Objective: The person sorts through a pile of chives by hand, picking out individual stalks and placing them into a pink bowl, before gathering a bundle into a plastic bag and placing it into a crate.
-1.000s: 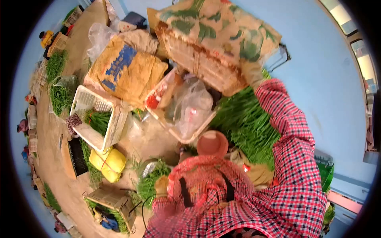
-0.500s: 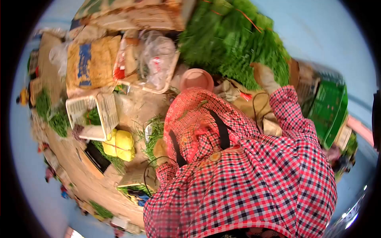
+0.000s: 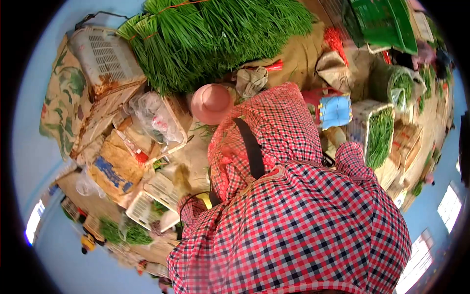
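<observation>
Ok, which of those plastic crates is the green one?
The crate at the top right; the crate at the upper left and the crate holding greens are white.

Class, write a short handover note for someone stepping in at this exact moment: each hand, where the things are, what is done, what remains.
Right hand: gloved, beside the white crate holding green stalks; grip unclear, nothing seen held.
Left hand: mostly hidden by the checked sleeve; grip unclear.
Large bundle of green stalks lies ahead, beyond the pink round bowl.
Done: that bundle is tied with red string.
Left: cannot tell.
</observation>
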Motion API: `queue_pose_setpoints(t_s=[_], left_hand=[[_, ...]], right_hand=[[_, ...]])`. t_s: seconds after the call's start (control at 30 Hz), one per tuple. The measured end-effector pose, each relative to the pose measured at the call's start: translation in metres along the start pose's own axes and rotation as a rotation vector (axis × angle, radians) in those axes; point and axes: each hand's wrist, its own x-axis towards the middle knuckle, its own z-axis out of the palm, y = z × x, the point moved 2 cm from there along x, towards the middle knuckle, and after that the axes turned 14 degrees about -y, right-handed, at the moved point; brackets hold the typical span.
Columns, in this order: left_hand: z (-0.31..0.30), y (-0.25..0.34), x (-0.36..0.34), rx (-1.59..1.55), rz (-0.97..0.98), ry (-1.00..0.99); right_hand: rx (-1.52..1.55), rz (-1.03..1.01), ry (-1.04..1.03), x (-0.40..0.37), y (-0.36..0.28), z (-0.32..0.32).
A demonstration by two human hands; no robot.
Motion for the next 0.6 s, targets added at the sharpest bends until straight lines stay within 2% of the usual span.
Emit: queue_pose_setpoints(t_s=[0.03,0.13,0.27,0.37,0.47,0.6], left_hand=[[0.007,0.027,0.014,0.059,0.04,-0.05],[0.041,0.1,0.055,0.208,0.104,-0.227],[0.09,0.155,0.076,0.276,0.142,-0.395],[0.111,0.155,0.079,0.336,0.105,-0.454],[0.129,0.129,0.098,0.4,0.027,-0.509],[0.182,0.127,0.084,0.465,0.116,-0.684]], right_hand=[[0.098,-0.017,0.016,0.002,-0.032,0.009],[0.667,0.06,-0.084,-0.005,-0.111,0.015],[0.941,0.082,-0.19,-0.035,-0.168,0.006],[1.037,0.109,-0.232,-0.054,-0.195,0.01],[1.071,0.125,-0.25,-0.064,-0.209,0.02],[1.115,0.157,-0.267,-0.065,-0.219,0.025]])
